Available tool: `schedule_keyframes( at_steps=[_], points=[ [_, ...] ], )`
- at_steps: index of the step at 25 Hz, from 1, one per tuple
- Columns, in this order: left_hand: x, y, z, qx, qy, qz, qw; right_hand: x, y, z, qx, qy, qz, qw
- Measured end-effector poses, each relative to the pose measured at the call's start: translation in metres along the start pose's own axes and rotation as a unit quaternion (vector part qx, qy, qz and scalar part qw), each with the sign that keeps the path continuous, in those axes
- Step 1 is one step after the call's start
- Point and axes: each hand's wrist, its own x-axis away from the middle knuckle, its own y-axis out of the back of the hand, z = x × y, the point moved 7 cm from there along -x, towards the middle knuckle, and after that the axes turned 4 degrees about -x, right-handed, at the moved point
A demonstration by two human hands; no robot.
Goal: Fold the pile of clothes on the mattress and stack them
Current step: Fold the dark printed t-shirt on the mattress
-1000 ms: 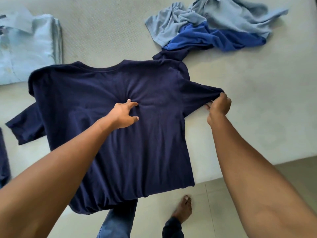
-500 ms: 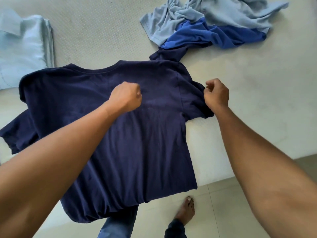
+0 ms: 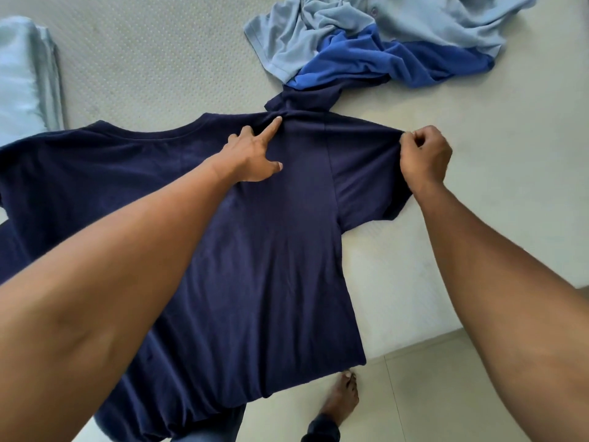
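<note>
The mattress (image 3: 159, 59) carried everything. The navy T-shirt (image 3: 287, 250) lay spread flat across it, hem hanging over the near edge. Beyond the T-shirt's right shoulder sat the unfolded pile (image 3: 382, 43) of pale blue and royal blue clothes, touching the T-shirt. Beyond its left shoulder lay a folded light-blue garment (image 3: 22, 74). The left hand (image 3: 251, 154) rested on the T-shirt's upper back, forefinger straight and pressing near the collar, thumb spread (the other fingers were hidden). The right hand (image 3: 425, 157), fingers curled, pinched the top edge of the T-shirt's right sleeve.
</note>
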Motion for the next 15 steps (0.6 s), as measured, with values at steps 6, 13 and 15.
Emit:
schedule_keyframes(
  at_steps=[6,13,15],
  points=[
    [-0.006,-0.006,0.003,0.008,-0.001,0.003,1.000,-0.002,-0.021,-0.030,-0.032,-0.082,0.213,0.973],
    [0.018,-0.005,0.004,0.111,-0.008,-0.016,0.994,0.038,-0.017,-0.037,-0.182,-0.130,0.252,0.942],
    [0.046,0.003,0.011,0.218,-0.036,-0.106,0.970,0.045,-0.007,-0.025,-0.076,-0.093,0.193,0.974]
  ],
)
